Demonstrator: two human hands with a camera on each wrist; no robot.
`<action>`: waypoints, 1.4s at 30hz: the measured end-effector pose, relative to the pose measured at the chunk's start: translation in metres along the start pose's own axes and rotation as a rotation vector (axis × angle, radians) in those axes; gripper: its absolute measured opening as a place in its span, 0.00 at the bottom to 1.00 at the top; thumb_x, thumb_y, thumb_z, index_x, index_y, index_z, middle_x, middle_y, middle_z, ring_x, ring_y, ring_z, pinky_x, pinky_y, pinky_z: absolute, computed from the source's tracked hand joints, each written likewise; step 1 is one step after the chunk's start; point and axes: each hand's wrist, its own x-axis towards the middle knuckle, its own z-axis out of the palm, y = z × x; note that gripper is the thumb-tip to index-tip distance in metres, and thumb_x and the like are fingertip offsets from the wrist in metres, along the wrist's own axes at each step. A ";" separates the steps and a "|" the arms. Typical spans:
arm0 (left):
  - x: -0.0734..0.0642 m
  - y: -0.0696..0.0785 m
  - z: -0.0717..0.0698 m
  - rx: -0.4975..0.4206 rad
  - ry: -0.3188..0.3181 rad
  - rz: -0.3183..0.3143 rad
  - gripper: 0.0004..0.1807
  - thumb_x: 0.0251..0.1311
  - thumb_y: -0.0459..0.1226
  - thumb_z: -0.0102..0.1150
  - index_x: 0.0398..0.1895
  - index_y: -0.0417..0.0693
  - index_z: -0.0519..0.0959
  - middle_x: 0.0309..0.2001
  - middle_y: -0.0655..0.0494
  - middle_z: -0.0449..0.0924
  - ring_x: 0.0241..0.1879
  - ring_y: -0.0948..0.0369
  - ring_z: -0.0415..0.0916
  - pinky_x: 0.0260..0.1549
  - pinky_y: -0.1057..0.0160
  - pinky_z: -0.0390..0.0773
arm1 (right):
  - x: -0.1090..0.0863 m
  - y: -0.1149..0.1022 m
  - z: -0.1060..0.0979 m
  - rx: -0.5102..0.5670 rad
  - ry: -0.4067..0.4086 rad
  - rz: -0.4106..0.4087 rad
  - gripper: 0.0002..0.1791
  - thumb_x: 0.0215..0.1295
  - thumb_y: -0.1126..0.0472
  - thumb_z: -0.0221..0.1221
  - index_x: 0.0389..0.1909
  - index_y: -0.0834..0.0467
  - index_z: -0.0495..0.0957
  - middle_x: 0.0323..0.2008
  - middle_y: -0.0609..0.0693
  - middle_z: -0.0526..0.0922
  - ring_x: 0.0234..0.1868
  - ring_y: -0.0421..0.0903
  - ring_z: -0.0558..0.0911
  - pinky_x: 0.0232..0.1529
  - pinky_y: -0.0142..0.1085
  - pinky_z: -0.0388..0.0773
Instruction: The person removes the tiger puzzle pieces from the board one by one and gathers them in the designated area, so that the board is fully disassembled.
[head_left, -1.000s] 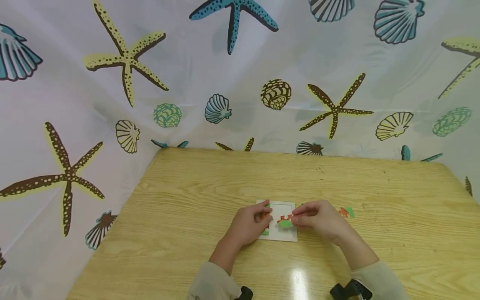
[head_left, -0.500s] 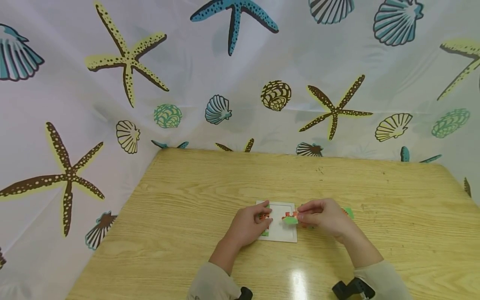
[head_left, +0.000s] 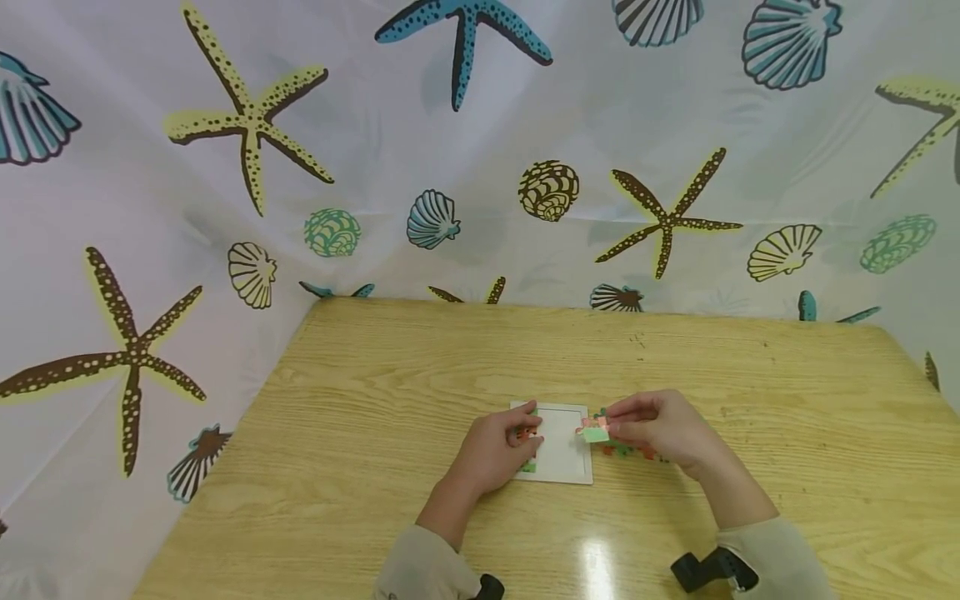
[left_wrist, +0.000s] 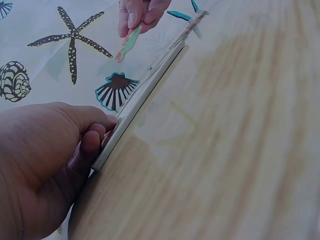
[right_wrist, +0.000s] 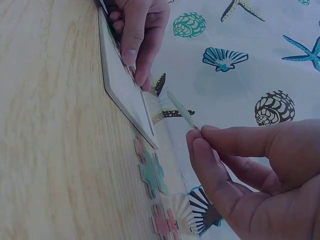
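Observation:
A jigsaw piece (head_left: 595,430), reddish with a green edge, is pinched between the thumb and fingers of my right hand (head_left: 663,429). It is raised and tilted over the right edge of a white puzzle tray (head_left: 564,462); the right wrist view shows the piece (right_wrist: 182,109) nearly edge-on. My left hand (head_left: 489,454) rests at the tray's left side, thumb and index finger extended down onto it. Joined orange and green pieces (head_left: 529,466) fill the tray's left strip, partly hidden under that hand.
Several loose red and green jigsaw pieces (right_wrist: 150,172) lie on the wooden table (head_left: 375,375) right of the tray, partly hidden by the right hand in the head view. Behind the table hangs a white curtain (head_left: 480,158) printed with shells and starfish.
My right hand has drawn the jigsaw piece rightward and slightly up, from over the tray's middle to its right edge. The left hand has stayed in place.

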 end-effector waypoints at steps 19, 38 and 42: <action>0.000 0.002 0.000 -0.021 0.002 -0.017 0.15 0.65 0.38 0.65 0.54 0.46 0.84 0.69 0.57 0.73 0.23 0.65 0.64 0.24 0.71 0.66 | -0.004 0.001 -0.015 -0.070 -0.005 0.036 0.15 0.69 0.64 0.61 0.53 0.65 0.82 0.45 0.56 0.84 0.40 0.43 0.83 0.42 0.38 0.82; -0.001 0.003 0.000 -0.024 -0.002 -0.007 0.15 0.65 0.37 0.64 0.54 0.46 0.84 0.69 0.56 0.73 0.24 0.65 0.66 0.25 0.71 0.67 | -0.005 0.010 -0.035 -0.049 -0.004 0.046 0.16 0.69 0.64 0.62 0.53 0.69 0.79 0.41 0.55 0.85 0.39 0.45 0.85 0.43 0.40 0.84; 0.000 0.002 0.001 -0.023 0.000 -0.006 0.15 0.65 0.38 0.64 0.54 0.46 0.84 0.69 0.57 0.73 0.24 0.65 0.65 0.25 0.71 0.67 | -0.005 0.010 -0.037 -0.054 0.008 0.048 0.16 0.68 0.64 0.62 0.51 0.70 0.79 0.40 0.55 0.85 0.39 0.45 0.85 0.43 0.39 0.85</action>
